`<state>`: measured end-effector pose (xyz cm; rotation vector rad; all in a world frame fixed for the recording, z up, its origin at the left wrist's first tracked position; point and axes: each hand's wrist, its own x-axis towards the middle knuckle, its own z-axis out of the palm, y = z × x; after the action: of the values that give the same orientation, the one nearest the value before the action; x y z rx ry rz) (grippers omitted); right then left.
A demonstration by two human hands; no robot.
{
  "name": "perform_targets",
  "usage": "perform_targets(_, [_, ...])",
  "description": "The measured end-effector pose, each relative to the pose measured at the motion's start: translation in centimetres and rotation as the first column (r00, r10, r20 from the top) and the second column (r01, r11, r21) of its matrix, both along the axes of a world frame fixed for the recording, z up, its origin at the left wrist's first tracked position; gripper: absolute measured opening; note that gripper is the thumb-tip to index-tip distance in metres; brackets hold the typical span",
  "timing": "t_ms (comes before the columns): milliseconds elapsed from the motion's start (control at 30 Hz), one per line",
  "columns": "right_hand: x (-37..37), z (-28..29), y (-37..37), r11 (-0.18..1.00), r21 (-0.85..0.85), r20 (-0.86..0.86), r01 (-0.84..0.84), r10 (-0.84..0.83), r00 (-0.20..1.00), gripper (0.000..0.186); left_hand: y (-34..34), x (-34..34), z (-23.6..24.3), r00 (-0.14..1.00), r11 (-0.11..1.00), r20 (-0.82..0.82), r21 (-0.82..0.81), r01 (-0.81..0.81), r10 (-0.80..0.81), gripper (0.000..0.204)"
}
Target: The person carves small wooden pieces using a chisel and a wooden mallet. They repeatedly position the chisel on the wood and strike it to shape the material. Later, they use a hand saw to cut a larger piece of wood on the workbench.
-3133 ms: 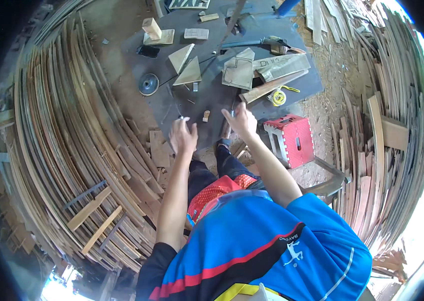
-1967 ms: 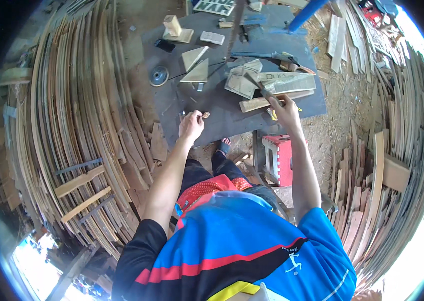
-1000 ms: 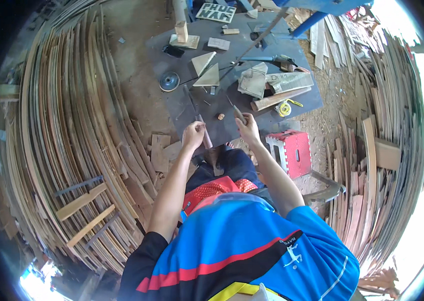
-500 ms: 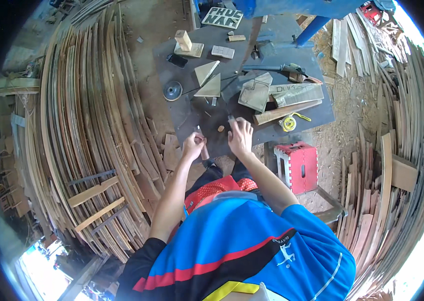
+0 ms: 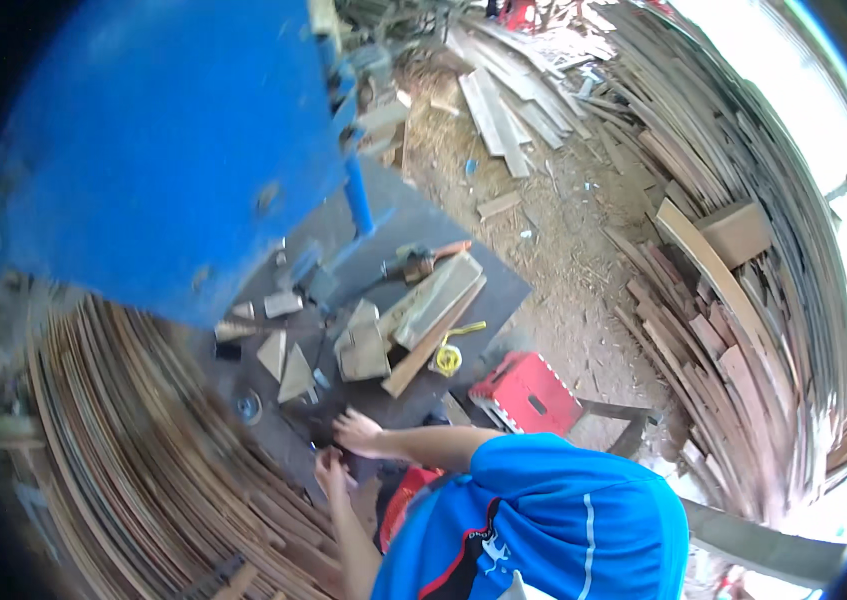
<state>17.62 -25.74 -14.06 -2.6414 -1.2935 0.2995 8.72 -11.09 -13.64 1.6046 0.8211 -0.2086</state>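
At the near edge of the dark table [image 5: 491,290], my left hand [image 5: 331,472] is closed, fingers pinched, with a wooden handle partly showing below it. My right hand [image 5: 359,436] is just above and right of it, fingers curled downward over the tabletop; blur hides what they grip. Beyond the hands lie two triangular wood pieces [image 5: 295,378] and a wooden block [image 5: 361,352]. Right of the block, long wood pieces [image 5: 435,312] rest at a slant, with a yellow tape measure [image 5: 447,359] beside them. A round metal dish [image 5: 247,406] is left of my hands.
A large blue panel [image 5: 173,130] covers the upper left, with a blue post [image 5: 358,195] at the table's far side. The red stool [image 5: 528,395] stands right of the table. Long boards are stacked at left [image 5: 133,420] and right [image 5: 713,270].
The view has swung to the right and tilted, so the blue panel now fills the upper left. My hands have come closer together.
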Motion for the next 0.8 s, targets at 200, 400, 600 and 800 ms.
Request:
perform_targets(200, [2.4, 1.0, -0.8, 0.991, 0.118, -0.185, 0.057, -0.035, 0.982, 0.026, -1.1, 1.6, -0.7, 0.998, 0.999, -0.051, 0.019, 0.025, -0.024, 0.008])
perform_targets(400, [2.4, 5.5, -6.5, 0.929, 0.344, -0.473, 0.135, 0.047, 0.88, 0.024, -2.6, 3.1, 1.0, 0.997, 0.993, 0.025, 0.097, 0.064, -0.067, 0.014])
perform_targets(600, [3.5, 6.7, -13.0, 0.656, 0.152, -0.962, 0.74, -0.072, 0.262, 0.029, -5.1, 6.9, 1.4, 0.953, 0.961, 0.159, 0.146, 0.236, -0.258, 0.023])
perform_targets(800, [4.6, 8.2, -14.0, 0.409, -0.024, -1.0, 0.912, 0.007, -0.029, 0.044, -11.2, 10.7, 8.6, 0.822, 0.847, 0.255, 0.317, 0.427, -0.509, 0.024])
